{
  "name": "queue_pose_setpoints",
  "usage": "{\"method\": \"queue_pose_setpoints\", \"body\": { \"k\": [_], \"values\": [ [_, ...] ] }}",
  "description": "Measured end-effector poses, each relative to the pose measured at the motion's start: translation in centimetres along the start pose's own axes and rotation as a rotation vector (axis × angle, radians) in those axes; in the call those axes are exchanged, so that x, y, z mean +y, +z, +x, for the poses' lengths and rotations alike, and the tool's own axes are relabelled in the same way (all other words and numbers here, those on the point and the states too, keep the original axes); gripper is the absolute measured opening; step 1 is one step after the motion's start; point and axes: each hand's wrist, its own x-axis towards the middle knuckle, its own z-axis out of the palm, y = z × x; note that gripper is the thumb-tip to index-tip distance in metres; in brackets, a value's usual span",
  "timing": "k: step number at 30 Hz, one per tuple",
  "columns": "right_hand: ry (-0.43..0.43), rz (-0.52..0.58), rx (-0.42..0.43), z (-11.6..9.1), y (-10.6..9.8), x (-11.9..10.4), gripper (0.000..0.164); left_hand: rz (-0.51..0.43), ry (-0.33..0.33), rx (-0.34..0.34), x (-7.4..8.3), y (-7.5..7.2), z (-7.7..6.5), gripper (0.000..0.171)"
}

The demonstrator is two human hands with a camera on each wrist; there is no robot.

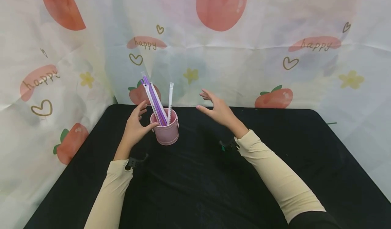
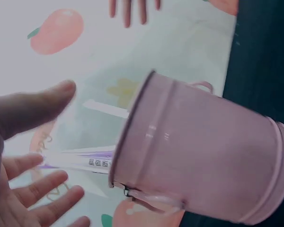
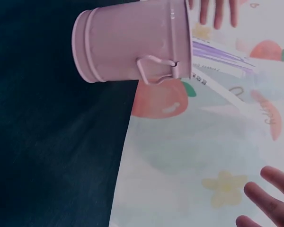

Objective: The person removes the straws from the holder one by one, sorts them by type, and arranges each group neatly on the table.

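A pink metal bucket [image 1: 166, 134] with small side handles stands upright near the back of the black table. Several wrapped straws [image 1: 157, 101], purple and white, lean to the left in it, and one white-wrapped straw [image 1: 170, 101] stands nearly upright at its right. My left hand [image 1: 134, 125] is just left of the bucket, fingers spread, the thumb overlapping the rim in the head view; the left wrist view shows a gap between that hand [image 2: 42, 189] and the bucket [image 2: 199, 146]. To the right, apart from the bucket, my right hand [image 1: 221, 112] hovers with fingers extended and nothing in them.
A black cloth covers the table [image 1: 195, 188]. Behind it and along the left hangs a pale curtain [image 1: 229, 69] printed with fruit, hearts and flowers. Dark straps [image 1: 134, 161] sit at both wrists, below the cream sleeves.
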Motion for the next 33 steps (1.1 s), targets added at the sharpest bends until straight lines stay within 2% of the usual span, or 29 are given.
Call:
{"method": "queue_pose_setpoints", "body": {
  "k": [4,7,10,15,22,26,33],
  "values": [
    [0.008,0.092,-0.006,1.0,0.3,-0.2,0.069,-0.205,-0.136,-0.066,-0.5,-0.6,0.4,0.083],
    [0.016,0.16,-0.008,1.8,0.7,-0.4,0.065,-0.333,-0.2,-0.091,-0.7,-1.0,0.5,0.078],
    [0.02,0.224,-0.013,2.6,1.1,-0.6,0.061,-0.413,-0.235,-0.098,-1.1,-1.0,0.6,0.072],
    [0.034,0.329,-0.015,3.8,2.1,-1.1,0.055,-0.497,-0.269,-0.116,-1.9,-0.6,0.6,0.066],
    [0.062,0.462,-0.009,5.3,3.8,-1.3,0.048,-0.687,-0.357,-0.123,-2.5,0.0,0.4,0.057],
    [0.09,0.569,0.001,5.7,4.6,-1.1,0.045,-0.679,-0.372,-0.124,-2.9,0.3,0.3,0.058],
    [0.122,0.676,0.024,6.0,5.9,-0.8,0.042,-0.578,-0.313,-0.132,-3.8,1.1,0.1,0.066]
  ]
}}
